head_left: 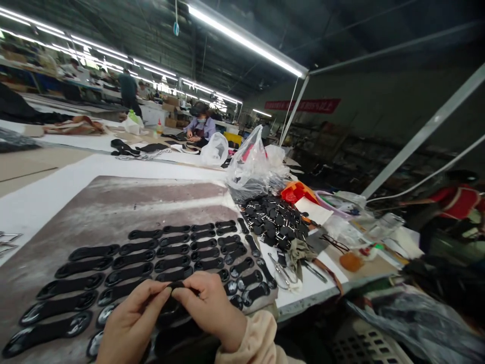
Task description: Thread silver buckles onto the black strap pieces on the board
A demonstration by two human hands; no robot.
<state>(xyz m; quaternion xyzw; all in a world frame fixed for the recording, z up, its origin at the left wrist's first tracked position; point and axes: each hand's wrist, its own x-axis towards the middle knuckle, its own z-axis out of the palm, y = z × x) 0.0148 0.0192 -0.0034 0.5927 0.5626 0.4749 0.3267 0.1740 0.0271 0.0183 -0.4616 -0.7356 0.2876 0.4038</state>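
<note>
My left hand [132, 318] and my right hand [208, 301] meet at the front of the table, thumbs and fingers pinched on a small black piece [176, 286]. Most of that piece is hidden by my fingers. Around and beyond them lie rows of black dumbbell-shaped strips [131, 274] with shiny patches at their rounded ends. The strips rest on a brown, white-smeared board [109, 202]. To the right is a pile of round black pieces with metal wire loops [276, 220].
Scissors [282, 273] and a crumpled cloth [300, 255] lie by the right table edge. Clear plastic bags [252, 164] stand behind the pile. A person in a purple top [204, 126] works across the table. A slanted metal post [424, 131] rises at right, above a plastic crate [367, 346].
</note>
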